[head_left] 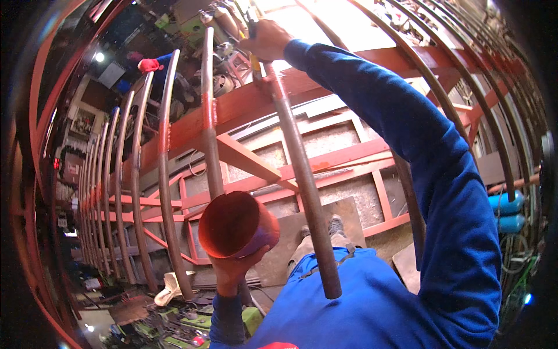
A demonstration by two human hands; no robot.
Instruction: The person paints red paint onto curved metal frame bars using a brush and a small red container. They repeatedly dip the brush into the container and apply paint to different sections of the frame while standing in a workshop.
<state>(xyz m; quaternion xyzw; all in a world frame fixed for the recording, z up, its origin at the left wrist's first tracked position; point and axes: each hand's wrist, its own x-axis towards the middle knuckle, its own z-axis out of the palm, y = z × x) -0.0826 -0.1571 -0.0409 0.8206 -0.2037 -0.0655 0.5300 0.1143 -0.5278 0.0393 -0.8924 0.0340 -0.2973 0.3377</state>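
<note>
My left hand [235, 269] is wrapped round a round paint can [264, 227] from below and holds it tilted. Its inside is coated with red paint; how much it holds I cannot tell. Up at the far side, my right hand [268, 41] is closed round a paintbrush [256, 63]. The bristle end is against or very near a steel pipe [302, 168], where it crosses a red beam [247, 119]. Around that crossing the pipe is red, while its nearer length is bare dark metal. Another pipe [209, 116], also red at the beam, passes behind the can.
More upright pipes [165, 145] run along the beam on both sides. Below lies a red steel frame [343, 166]. Blue cylinders [507, 212] stand at the right. A pale glove-like item [170, 289] and green machinery [192, 331] are lower left.
</note>
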